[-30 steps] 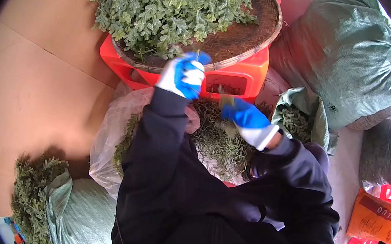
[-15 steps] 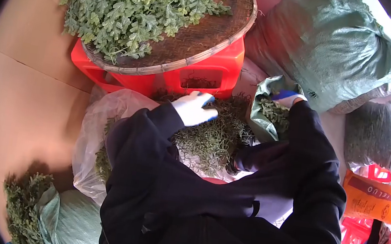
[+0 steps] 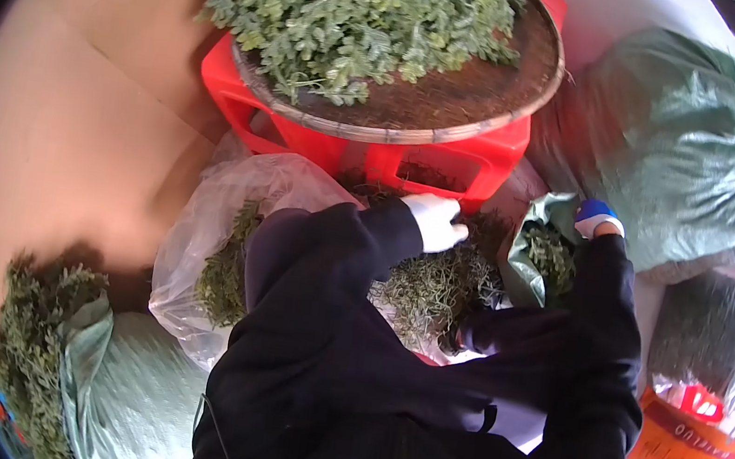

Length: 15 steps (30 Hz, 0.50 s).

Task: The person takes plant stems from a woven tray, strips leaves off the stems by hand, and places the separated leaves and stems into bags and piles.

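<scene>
My left hand (image 3: pixel 434 223), in a white glove, hovers at the far edge of a loose heap of thin, dry, greenish plant stems (image 3: pixel 439 287). Its fingers are bent, with a gap between thumb and fingers, and nothing shows in them. My right hand (image 3: pixel 596 218), in a blue-and-white glove, is closed at the right rim of a small green woven sack (image 3: pixel 523 275). Leafy dry sprigs (image 3: pixel 550 255) fill the sack's open mouth. The fingertips at the rim are partly hidden.
A round woven tray (image 3: pixel 459 111) with grey-green leafy sprigs (image 3: pixel 359 22) rests on red plastic stools (image 3: pixel 499 159). Around me are a clear plastic bag (image 3: pixel 196 243), a large green sack (image 3: pixel 687 162), another green sack (image 3: pixel 142 395) and an orange packet (image 3: pixel 684 448).
The view has shifted, so most things appear further right and lower. My right hand has moved from inside the sack's mouth to its right rim. My left hand's fingers are more bent.
</scene>
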### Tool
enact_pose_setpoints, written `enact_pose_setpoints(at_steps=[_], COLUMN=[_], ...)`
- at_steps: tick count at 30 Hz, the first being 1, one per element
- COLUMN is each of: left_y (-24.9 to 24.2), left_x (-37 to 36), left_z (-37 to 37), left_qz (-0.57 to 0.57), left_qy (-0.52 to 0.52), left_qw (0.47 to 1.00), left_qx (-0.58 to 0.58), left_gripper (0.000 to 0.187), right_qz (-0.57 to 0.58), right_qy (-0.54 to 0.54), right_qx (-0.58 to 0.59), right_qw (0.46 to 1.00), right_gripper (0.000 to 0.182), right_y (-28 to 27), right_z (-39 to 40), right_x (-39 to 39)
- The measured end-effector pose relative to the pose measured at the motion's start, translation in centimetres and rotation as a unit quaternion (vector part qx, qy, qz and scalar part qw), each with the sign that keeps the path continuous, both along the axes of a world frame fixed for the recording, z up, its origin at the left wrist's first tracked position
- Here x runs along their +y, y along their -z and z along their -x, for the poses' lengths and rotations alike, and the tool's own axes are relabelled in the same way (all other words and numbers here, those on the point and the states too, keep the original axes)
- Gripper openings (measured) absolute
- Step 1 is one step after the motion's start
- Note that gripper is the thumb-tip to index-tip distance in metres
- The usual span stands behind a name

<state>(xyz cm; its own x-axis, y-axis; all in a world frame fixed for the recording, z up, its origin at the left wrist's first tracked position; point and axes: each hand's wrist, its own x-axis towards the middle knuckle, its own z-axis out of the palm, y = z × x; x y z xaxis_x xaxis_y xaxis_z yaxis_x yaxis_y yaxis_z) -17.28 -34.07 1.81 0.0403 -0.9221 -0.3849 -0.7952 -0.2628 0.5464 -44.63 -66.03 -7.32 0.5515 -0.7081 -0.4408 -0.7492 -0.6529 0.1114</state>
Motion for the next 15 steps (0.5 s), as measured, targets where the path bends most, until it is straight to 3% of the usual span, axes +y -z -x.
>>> enact_pose_setpoints(at_steps=[2, 4, 6, 8, 9, 12, 13, 15], left_y=[0.7, 1.8, 1.5, 2.3, 2.2, 1.7, 1.8, 2.0], left_x=[0.2, -0.2, -0.3, -0.9, -1.1, -1.1, -1.0, -1.1], left_z=[0.4, 1.0, 1.1, 1.2, 1.1, -0.5, -1.0, -1.9], left_qz=[-0.023, -0.077, -0.094, -0.089, -0.100, -0.091, -0.082, -0.060], left_qy=[0.046, 0.063, 0.056, 0.041, 0.029, 0.047, 0.036, 0.014], left_qw=[0.999, 0.995, 0.994, 0.995, 0.994, 0.995, 0.996, 0.998], left_qx=[-0.007, -0.026, -0.028, -0.031, -0.034, -0.016, -0.017, -0.018], left_gripper=[0.049, 0.051, 0.052, 0.052, 0.051, 0.053, 0.053, 0.052], right_qz=[0.088, 0.186, 0.206, 0.116, 0.149, 0.021, -0.010, -0.192], right_qy=[0.042, 0.048, -0.002, -0.100, -0.160, -0.065, -0.088, -0.083], right_qx=[-0.122, -0.303, -0.416, -0.563, -0.586, -0.692, -0.718, -0.725], right_qw=[0.988, 0.934, 0.886, 0.812, 0.780, 0.719, 0.691, 0.656], right_gripper=[0.028, 0.024, 0.018, 0.022, 0.028, 0.052, 0.056, 0.066], right_y=[-6.4, -11.2, -15.0, -14.9, -14.6, -14.7, -14.4, -14.6], right_z=[-3.8, -7.5, -12.4, -16.4, -18.5, -25.5, -27.8, -30.5], right_x=[3.6, 7.9, 11.9, 13.0, 12.7, 10.0, 8.3, 6.4])
